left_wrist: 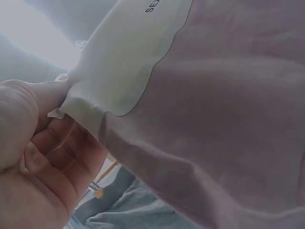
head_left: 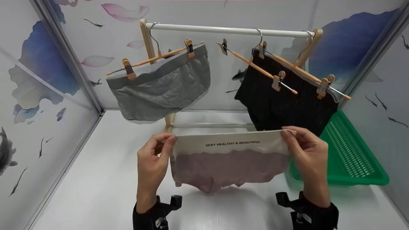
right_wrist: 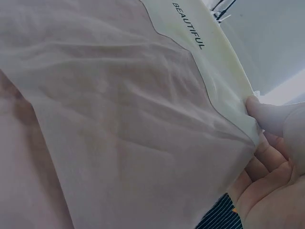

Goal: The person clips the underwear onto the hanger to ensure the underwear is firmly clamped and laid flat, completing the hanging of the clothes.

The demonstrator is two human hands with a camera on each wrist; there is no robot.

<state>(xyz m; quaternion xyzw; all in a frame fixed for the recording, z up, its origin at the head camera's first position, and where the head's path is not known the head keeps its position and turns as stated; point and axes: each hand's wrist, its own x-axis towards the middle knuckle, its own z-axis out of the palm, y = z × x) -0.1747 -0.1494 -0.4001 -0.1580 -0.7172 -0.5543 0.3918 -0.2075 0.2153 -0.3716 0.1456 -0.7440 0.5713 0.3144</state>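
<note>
We hold a pair of pale pink briefs (head_left: 228, 166) stretched out flat between both hands, above the white tabletop (head_left: 96, 185) and in front of the small wooden drying rack (head_left: 147, 41). Our left hand (head_left: 153, 166) pinches the left end of the cream waistband (head_left: 230, 143), thumb on the near face and fingers curled behind it; in the left wrist view the thumb (left_wrist: 28, 102) presses the waistband corner against the curled fingers (left_wrist: 52, 152). Our right hand (head_left: 308, 153) pinches the right end the same way, and the right wrist view shows the thumb (right_wrist: 269, 114) on the band's edge with the fingers (right_wrist: 267, 167) folded underneath. Both hands are narrow, closed in a pinch on the fabric. The waistband is pulled taut and level, printed with dark lettering; the pink body of the briefs hangs loose below it, clear of the tabletop.

Behind, the rack's white rail (head_left: 230, 30) carries three wooden clip hangers. The left one (head_left: 153, 59) holds grey briefs (head_left: 159, 89) by two clips. Of the two on the right, the nearer (head_left: 255, 67) is tilted and bare, while the farther (head_left: 306, 76) holds black ribbed shorts (head_left: 281, 102). A green plastic basket (head_left: 351, 156) sits at the right edge of the tabletop, just beside our right hand and partly behind it.
</note>
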